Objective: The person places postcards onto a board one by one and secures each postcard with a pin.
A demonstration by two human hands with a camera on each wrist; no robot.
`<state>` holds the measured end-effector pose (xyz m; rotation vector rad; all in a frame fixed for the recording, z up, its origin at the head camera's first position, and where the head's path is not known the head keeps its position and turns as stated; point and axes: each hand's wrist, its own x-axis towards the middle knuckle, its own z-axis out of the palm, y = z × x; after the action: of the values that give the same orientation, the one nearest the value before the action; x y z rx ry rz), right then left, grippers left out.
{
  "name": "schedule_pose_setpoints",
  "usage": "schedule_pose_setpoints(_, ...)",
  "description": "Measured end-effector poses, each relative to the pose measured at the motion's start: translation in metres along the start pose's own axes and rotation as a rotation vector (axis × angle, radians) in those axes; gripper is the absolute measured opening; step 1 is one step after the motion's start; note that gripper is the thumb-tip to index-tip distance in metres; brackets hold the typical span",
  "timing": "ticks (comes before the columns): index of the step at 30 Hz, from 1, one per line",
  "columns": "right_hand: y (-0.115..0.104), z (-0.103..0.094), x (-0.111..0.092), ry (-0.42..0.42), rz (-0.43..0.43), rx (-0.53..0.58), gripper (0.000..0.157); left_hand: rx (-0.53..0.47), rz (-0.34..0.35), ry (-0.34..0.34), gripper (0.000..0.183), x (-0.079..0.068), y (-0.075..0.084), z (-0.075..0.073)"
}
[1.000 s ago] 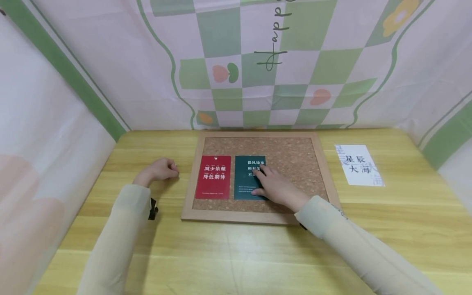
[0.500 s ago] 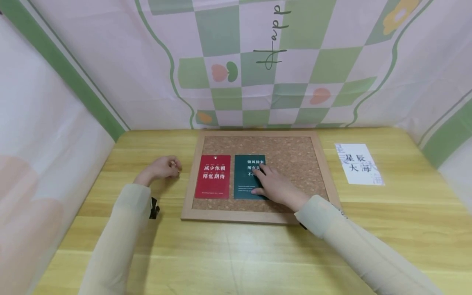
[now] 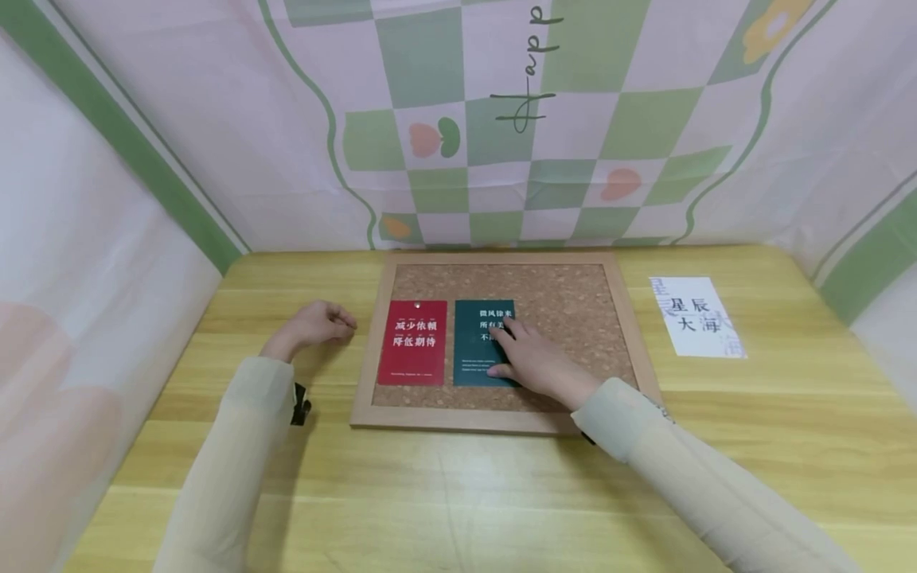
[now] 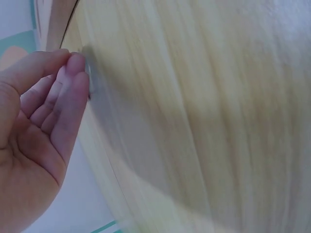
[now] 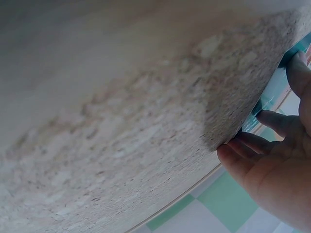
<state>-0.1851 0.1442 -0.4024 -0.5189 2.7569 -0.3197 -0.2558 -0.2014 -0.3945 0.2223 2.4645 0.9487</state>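
Note:
A dark green card (image 3: pixel 473 350) with white Chinese text lies on a wood-framed cork board (image 3: pixel 573 318). My right hand (image 3: pixel 540 362) rests over the card's right side, fingers spread, its fingertips on the card and thumb near the lower edge. To the left of it, a red card (image 3: pixel 411 358) is fixed to the cork by a small pale pin (image 3: pixel 418 305) at its top. Left of the board, my left hand (image 3: pixel 315 326) is held above the table, thumb and fingers together at the tips. At those fingertips shows a small clear pin (image 4: pixel 89 80) with a dark end, partly hidden.
A white card (image 3: pixel 698 318) with black characters lies on the wooden table (image 3: pixel 444 501), right of the board. Behind the table hangs a checkered green and white cloth (image 3: pixel 501 183), with cloth walls at both sides.
My left fingers loosened half a second ago, and now their tips are together again, a little nearer the board. The right hand and the cards have stayed in place.

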Motion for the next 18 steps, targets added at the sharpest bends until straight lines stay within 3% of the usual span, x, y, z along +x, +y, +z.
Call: schedule_pose_setpoints(18,0.001,0.001,0.000,0.004,-0.012,0.001,0.072,0.087,0.027,0.106,0.028,0.010,0.012,0.005)
